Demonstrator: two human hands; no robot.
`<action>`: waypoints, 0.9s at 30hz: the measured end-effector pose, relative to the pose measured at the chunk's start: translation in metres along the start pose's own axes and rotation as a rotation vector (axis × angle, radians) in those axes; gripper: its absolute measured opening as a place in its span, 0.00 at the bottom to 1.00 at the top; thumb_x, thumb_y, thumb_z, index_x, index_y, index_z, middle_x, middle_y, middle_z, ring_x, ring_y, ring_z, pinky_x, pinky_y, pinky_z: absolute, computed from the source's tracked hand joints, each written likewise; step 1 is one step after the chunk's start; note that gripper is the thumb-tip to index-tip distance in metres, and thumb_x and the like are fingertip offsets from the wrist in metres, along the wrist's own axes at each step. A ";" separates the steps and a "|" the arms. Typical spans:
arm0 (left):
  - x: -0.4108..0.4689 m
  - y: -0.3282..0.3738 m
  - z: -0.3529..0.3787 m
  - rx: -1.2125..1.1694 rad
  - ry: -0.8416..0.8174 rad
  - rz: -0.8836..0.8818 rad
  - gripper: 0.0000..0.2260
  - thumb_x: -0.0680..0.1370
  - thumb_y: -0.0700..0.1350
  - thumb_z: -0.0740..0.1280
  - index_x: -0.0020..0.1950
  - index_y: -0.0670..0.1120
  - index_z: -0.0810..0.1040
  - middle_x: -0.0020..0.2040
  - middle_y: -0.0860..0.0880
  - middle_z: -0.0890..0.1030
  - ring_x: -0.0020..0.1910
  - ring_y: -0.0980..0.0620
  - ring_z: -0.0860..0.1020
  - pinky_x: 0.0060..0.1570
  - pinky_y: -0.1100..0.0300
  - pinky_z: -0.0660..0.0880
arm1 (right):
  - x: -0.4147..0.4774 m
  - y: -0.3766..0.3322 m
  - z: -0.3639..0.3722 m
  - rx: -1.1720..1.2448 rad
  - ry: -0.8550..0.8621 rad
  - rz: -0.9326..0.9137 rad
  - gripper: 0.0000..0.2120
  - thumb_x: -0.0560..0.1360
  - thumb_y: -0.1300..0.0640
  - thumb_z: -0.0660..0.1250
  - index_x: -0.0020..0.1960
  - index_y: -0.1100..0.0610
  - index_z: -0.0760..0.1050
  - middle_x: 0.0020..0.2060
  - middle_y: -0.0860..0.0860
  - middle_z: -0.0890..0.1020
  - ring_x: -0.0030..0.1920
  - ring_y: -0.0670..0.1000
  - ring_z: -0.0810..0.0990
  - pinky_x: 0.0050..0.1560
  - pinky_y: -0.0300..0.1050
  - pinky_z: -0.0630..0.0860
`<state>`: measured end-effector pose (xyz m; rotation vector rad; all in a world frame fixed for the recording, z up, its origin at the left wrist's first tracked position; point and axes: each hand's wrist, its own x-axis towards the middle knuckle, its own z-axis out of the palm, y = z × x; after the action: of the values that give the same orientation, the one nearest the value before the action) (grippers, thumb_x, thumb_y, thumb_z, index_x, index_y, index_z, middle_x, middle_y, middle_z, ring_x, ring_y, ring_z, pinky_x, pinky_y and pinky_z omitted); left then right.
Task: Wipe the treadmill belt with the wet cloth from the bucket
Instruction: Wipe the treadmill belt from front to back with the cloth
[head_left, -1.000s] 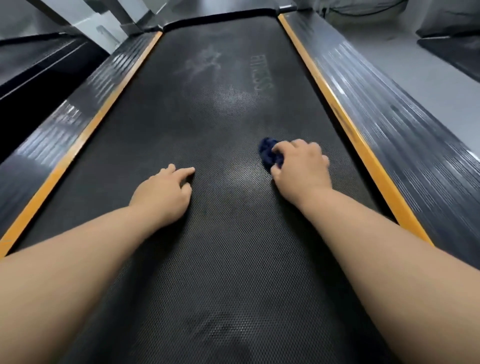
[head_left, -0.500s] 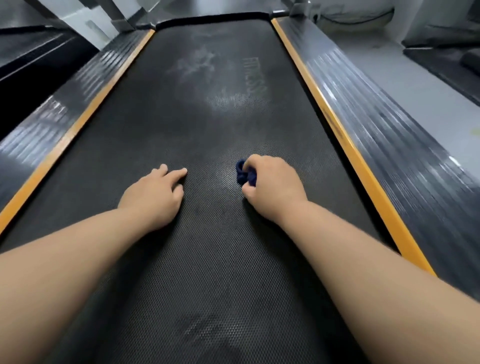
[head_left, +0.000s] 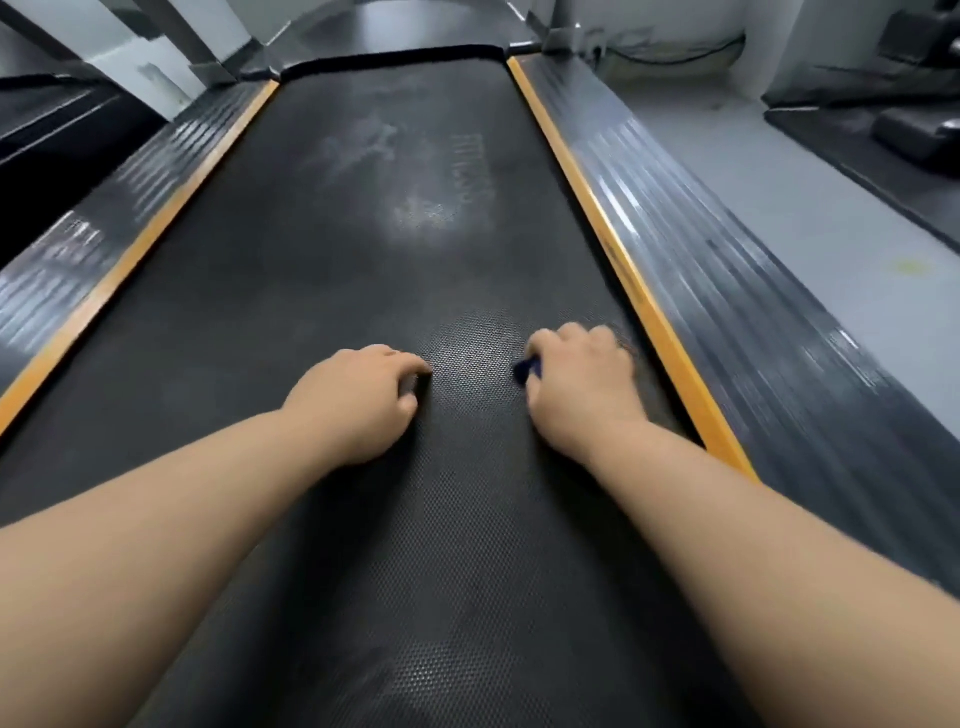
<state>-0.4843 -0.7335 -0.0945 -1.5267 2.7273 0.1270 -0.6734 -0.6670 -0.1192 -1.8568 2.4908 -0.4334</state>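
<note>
The black textured treadmill belt runs away from me, with pale smudges and faint lettering farther up. My right hand presses down on the belt near its right edge, fingers curled over a dark blue cloth; only a small corner of the cloth shows at the thumb side. My left hand rests on the belt's middle with its fingers curled under, holding nothing. The bucket is not in view.
Orange strips and ribbed grey side rails border the belt on both sides. Grey floor lies to the right, with dark gym equipment at the far right. Treadmill uprights stand at the top left.
My right hand has slid the cloth across the belt, first toward me and the middle, then back right toward the orange strip. More of the cloth is now hidden. My left hand's fingers have curled under.
</note>
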 end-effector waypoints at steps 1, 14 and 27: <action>0.002 0.005 -0.001 0.007 0.017 -0.028 0.16 0.79 0.51 0.55 0.66 0.61 0.70 0.67 0.54 0.71 0.63 0.48 0.71 0.60 0.55 0.69 | -0.007 -0.004 0.000 0.049 -0.009 -0.051 0.12 0.78 0.52 0.58 0.59 0.51 0.72 0.58 0.53 0.74 0.58 0.58 0.68 0.55 0.51 0.66; -0.007 0.010 -0.003 0.033 -0.027 -0.045 0.19 0.78 0.50 0.57 0.69 0.59 0.67 0.68 0.53 0.70 0.64 0.47 0.71 0.61 0.55 0.68 | -0.015 0.044 -0.030 -0.005 -0.277 -0.131 0.28 0.75 0.50 0.60 0.73 0.55 0.59 0.67 0.55 0.67 0.67 0.58 0.64 0.68 0.52 0.63; -0.008 0.014 0.000 0.074 -0.090 -0.051 0.21 0.78 0.49 0.55 0.71 0.56 0.62 0.73 0.53 0.64 0.69 0.45 0.65 0.65 0.48 0.67 | -0.014 0.061 -0.059 -0.265 -0.298 -0.167 0.08 0.74 0.53 0.62 0.53 0.51 0.72 0.54 0.54 0.75 0.60 0.58 0.71 0.54 0.49 0.70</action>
<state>-0.4914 -0.7192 -0.0931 -1.5305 2.5925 0.0908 -0.7361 -0.6255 -0.0786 -2.0487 2.2939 0.1750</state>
